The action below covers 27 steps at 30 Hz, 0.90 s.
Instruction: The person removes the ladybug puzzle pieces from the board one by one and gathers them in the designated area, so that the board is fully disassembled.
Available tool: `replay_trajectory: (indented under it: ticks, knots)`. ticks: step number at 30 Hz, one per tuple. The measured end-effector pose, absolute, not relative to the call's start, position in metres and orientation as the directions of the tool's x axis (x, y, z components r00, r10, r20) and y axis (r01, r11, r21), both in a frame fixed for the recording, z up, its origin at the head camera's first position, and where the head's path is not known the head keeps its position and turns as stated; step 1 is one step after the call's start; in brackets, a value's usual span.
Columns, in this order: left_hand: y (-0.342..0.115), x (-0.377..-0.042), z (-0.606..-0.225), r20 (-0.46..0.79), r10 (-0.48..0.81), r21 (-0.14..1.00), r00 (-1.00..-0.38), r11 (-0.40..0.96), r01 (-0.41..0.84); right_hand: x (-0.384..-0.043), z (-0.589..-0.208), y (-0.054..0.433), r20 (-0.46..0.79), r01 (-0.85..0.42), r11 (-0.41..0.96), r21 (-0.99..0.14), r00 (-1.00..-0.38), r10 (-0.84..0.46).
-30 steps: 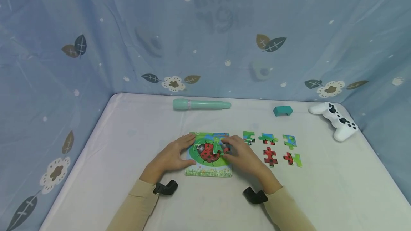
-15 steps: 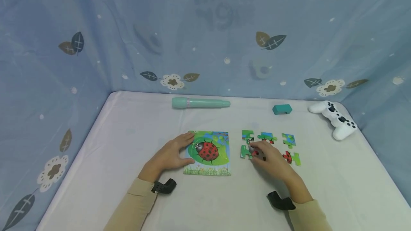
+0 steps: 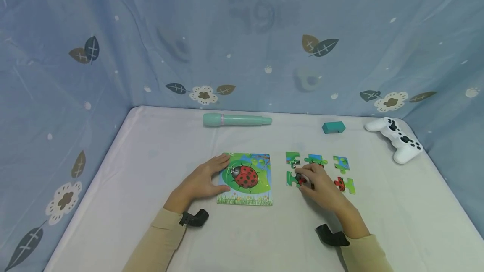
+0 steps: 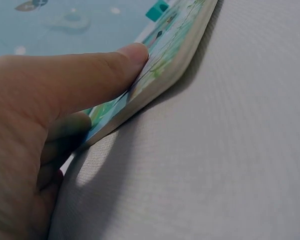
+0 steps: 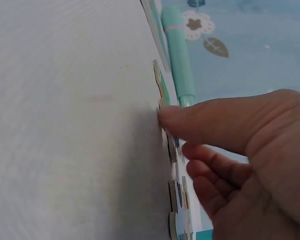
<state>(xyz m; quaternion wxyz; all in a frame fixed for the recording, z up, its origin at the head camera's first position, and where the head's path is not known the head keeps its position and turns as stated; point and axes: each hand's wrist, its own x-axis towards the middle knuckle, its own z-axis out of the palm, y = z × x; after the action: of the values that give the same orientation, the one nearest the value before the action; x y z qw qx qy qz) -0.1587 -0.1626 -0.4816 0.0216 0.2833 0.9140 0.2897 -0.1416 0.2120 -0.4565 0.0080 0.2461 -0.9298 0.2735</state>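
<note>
— Looking down from the head camera, where is the ladybird-head jigsaw piece [image 3: 290,177] found?

— On the white-covered table [image 3: 162,146], right of the puzzle board's [image 3: 246,179] right edge and apart from it. It is partly covered by the right hand [image 3: 320,187], by whose thumb and forefinger it seems to be pinched. What shows of it runs left to right, roughly along the table's far edge; its full long axis cannot be told.

— Which hand is nearer?

— The right. The left hand [image 3: 203,182] is rested, relaxed, on the board's left edge, so the whole board is set between it and the piece. That sideways gap is judged the relation that matters.

— Can anything be read?

— No brand is legible on the white game controller [image 3: 395,139] at the table's far right corner. Letter-like marks on the blue cloth backdrop [image 3: 264,45] are too faint to be trusted.

— And from the left wrist?

— The thumb is laid on the board's face; the lower fingers are bent beside its edge, partly shadowed.

— From the right wrist?

— The thumb tip is set against a thin piece edge, the fingers curled opposite. Whether the piece is lifted cannot be told. No lettering is shown.
</note>
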Motion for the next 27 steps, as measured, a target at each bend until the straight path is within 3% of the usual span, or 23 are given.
replay_trajectory:
  ticks: [17, 27]
  knots:
    - [-0.157, -0.153, -0.477, 0.158, 0.532, 0.521, -0.832, 0.671, 0.528, -0.132, -0.446, 0.189, 0.1, -0.398, 0.605, -0.69, -0.879, -0.465]
    - [-0.133, -0.142, -0.472, 0.184, 0.652, 0.473, -0.736, 0.597, 0.647, -0.129, -0.448, 0.164, 0.062, -0.406, 0.527, -0.747, -0.831, -0.553]
